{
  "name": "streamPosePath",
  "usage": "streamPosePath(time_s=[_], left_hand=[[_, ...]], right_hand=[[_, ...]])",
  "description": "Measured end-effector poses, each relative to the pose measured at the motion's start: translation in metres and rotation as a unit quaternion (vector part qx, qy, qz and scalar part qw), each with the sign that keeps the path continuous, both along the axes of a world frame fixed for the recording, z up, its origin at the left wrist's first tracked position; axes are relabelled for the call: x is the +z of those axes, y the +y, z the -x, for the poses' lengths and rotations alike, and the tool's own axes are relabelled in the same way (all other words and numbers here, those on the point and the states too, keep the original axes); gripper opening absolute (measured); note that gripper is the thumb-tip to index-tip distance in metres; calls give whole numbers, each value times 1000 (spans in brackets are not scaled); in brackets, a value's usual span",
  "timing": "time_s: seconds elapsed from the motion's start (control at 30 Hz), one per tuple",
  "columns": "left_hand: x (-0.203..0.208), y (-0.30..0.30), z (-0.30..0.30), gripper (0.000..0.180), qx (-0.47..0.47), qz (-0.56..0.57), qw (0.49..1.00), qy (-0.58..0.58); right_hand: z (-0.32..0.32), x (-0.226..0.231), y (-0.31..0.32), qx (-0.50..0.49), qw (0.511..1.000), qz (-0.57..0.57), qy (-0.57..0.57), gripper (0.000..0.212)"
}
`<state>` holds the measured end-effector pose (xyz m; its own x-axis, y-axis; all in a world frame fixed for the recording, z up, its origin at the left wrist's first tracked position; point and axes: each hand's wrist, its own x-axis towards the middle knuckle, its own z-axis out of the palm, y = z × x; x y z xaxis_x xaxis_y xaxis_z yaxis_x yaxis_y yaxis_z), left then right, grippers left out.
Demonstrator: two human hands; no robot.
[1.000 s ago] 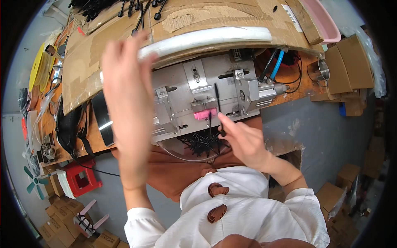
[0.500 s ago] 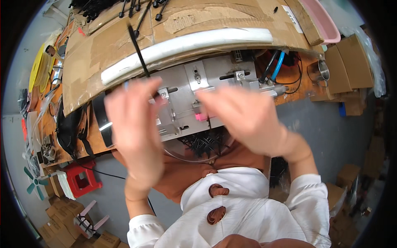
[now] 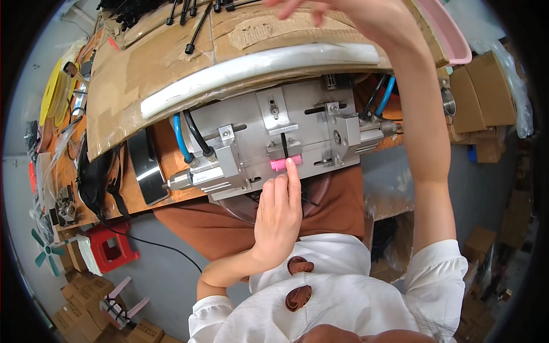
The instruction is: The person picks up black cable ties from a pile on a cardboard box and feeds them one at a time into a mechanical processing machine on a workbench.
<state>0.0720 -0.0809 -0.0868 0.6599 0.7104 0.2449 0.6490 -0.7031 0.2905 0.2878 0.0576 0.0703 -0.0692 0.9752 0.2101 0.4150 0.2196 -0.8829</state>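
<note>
My left hand [image 3: 278, 208] reaches the front of a metal fixture [image 3: 303, 123]. Its index finger is stretched out and touches a small pink cylinder [image 3: 278, 165]; the other fingers are bent and the thumb is hidden. A thin black rod [image 3: 284, 143] stands upright in the picture between the fixture's centre bracket and the pink cylinder. At the far edge, my right hand [image 3: 349, 12] hovers over the cardboard [image 3: 257, 34] with its fingers apart, nothing seen in them. Several black rods with thick ends, one of them a long rod [image 3: 197, 30], lie on that cardboard.
A white padded roll [image 3: 257, 68] borders the cardboard behind the fixture. Blue hoses [image 3: 182, 140] and black hoses join both side cylinders. A dark phone-like slab [image 3: 148, 166] lies left. Below the fixture, a clear round bowl [image 3: 231, 208] rests at my lap. A metal cup [image 3: 448, 102] stands right.
My left hand has come down from the fixture's left side to the pink cylinder and no longer has a black rod. My right hand has moved from the fixture's centre to the far cardboard.
</note>
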Motion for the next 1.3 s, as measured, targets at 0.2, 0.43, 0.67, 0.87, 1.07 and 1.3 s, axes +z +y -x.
streamPosePath(time_s=[0.2,0.43,0.67,0.87,1.07,1.3], left_hand=[[46,50,16,55,-13,-64,995,-74],[101,220,24,27,6,-68,994,-83],[100,195,39,21,13,-9,990,-141],[57,48,39,63,18,-33,993,-109],[4,-2,7,65,20,-40,999,-23],[5,-7,0,68,-4,-37,999,19]], right_hand=[[26,-82,-126,-39,977,-203,-56,26],[82,-170,-182,-86,957,-183,-210,57],[81,-170,-173,-67,957,-143,-244,60],[56,-121,-162,-65,942,-208,-255,59],[43,-88,-158,-148,947,-182,-220,43],[28,-90,-170,-229,940,-181,-177,38]])
